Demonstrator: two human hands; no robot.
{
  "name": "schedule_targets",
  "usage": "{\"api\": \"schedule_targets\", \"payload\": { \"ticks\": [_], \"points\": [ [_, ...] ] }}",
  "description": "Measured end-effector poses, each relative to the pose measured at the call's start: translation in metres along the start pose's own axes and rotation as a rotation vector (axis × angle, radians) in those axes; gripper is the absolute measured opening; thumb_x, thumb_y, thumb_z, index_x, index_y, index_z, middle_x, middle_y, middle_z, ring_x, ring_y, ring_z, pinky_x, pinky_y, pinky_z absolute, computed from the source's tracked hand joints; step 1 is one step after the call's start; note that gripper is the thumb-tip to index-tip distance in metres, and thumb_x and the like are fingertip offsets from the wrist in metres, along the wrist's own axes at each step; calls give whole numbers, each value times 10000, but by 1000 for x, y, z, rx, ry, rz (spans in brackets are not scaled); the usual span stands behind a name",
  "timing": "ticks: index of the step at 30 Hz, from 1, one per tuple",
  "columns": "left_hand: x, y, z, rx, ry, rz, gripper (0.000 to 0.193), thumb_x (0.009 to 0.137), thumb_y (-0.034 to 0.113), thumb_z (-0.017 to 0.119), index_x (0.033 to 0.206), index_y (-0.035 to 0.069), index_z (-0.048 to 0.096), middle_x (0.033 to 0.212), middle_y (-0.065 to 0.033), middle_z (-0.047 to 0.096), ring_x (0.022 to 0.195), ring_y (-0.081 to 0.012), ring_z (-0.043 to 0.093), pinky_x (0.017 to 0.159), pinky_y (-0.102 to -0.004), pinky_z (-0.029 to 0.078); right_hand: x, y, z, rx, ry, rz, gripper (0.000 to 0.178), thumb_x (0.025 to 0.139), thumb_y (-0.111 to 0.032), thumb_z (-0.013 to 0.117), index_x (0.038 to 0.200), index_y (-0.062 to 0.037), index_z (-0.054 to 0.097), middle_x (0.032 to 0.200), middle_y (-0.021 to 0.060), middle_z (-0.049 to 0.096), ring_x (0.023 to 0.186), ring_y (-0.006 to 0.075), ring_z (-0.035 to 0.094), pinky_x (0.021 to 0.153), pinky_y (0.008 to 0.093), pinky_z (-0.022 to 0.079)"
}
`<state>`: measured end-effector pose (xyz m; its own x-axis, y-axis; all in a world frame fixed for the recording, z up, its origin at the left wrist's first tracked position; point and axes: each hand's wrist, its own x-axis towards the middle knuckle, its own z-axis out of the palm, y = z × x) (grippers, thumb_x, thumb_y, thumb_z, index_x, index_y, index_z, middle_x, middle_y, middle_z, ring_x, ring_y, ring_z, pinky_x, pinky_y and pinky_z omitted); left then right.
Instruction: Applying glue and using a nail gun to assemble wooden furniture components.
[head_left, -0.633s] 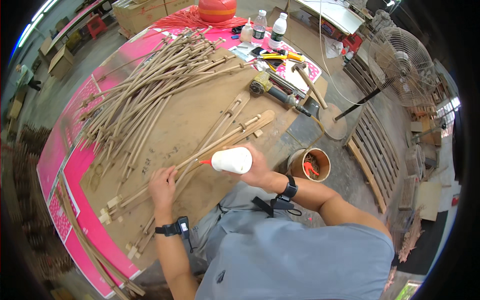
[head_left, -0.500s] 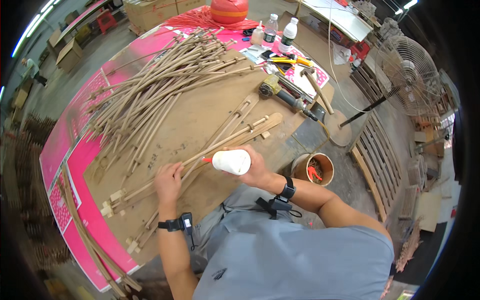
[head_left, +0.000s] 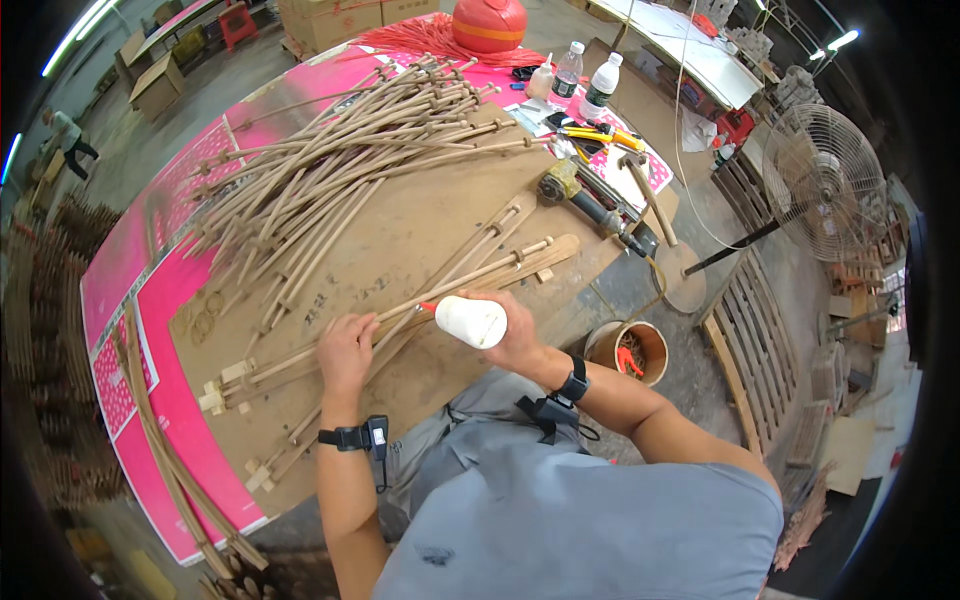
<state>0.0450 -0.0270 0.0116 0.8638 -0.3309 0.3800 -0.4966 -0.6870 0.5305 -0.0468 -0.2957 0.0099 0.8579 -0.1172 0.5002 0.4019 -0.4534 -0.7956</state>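
Observation:
My right hand (head_left: 512,335) is wrapped round a white squeeze bottle (head_left: 470,322) with a red nozzle, tipped on its side. Its nozzle points left, close to a thin wooden rod (head_left: 440,290) that lies across the board. My left hand (head_left: 347,348) has its fingers closed on that rod, just left of the nozzle. The rod rests along a wooden jig (head_left: 558,252) with small blocks at its lower left end (head_left: 236,372). A second jig (head_left: 512,212) with a rod lies beside it, crossing below my hands.
A heap of wooden rods (head_left: 330,170) with small collars covers the board's far left. At the back right are a power tool (head_left: 580,195), a hammer (head_left: 650,200), pliers (head_left: 600,135) and bottles (head_left: 603,80). A bucket (head_left: 645,355) and a standing fan (head_left: 825,180) are at the right.
The view has shifted slightly, so the table sits a little further right and lower. The bottle's nozzle stays close to the rod, and both hands keep nearly the same pose.

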Motion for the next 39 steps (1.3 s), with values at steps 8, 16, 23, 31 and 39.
{"api": "schedule_targets", "payload": {
  "ticks": [8, 16, 23, 31, 39],
  "points": [
    [0, 4, 0, -26, 4, -18, 128, 852, 169, 765, 949, 89, 786, 910, -67, 714, 884, -286, 669, 772, -391, 538, 2, -15, -4, -92, -69, -146, 580, 741, -55, 882, 1238, -55, 584, 1222, 154, 715, 1118, 319, 709, 939, 391, 578],
    [0, 3, 0, -54, 12, -14, 139, 856, 174, 763, 958, 83, 787, 907, -77, 710, 894, -302, 663, 796, -399, 532, 4, -24, -9, -142, -134, -157, 612, 720, -78, 915, 1236, -43, 587, 1232, 142, 712, 1126, 287, 709, 937, 373, 579],
    [-3, -4, 2, -8, 40, 0, 116, 843, 176, 756, 936, 113, 786, 895, -65, 703, 891, -295, 659, 785, -400, 535, 24, -56, -7, 234, -11, 250, 553, 776, -107, 917, 1200, -41, 568, 1132, 64, 697, 1059, 163, 676, 927, 328, 555],
    [-4, -11, 21, -74, 37, -21, 170, 791, 125, 732, 957, 112, 767, 887, -73, 693, 910, -318, 660, 795, -446, 529, 63, -90, 41, 354, -250, 295, 567, 784, -85, 889, 1235, -30, 551, 1141, 66, 678, 1084, 158, 665, 931, 317, 549],
    [-13, -23, 49, -442, 168, -23, 309, 865, 193, 655, 1156, 92, 681, 1076, -93, 669, 1029, -317, 611, 924, -472, 463, 82, -113, 137, 263, -454, -11, 651, 736, -128, 929, 1253, -66, 539, 1194, 97, 674, 1113, 197, 658, 950, 342, 544]
  ]
}}
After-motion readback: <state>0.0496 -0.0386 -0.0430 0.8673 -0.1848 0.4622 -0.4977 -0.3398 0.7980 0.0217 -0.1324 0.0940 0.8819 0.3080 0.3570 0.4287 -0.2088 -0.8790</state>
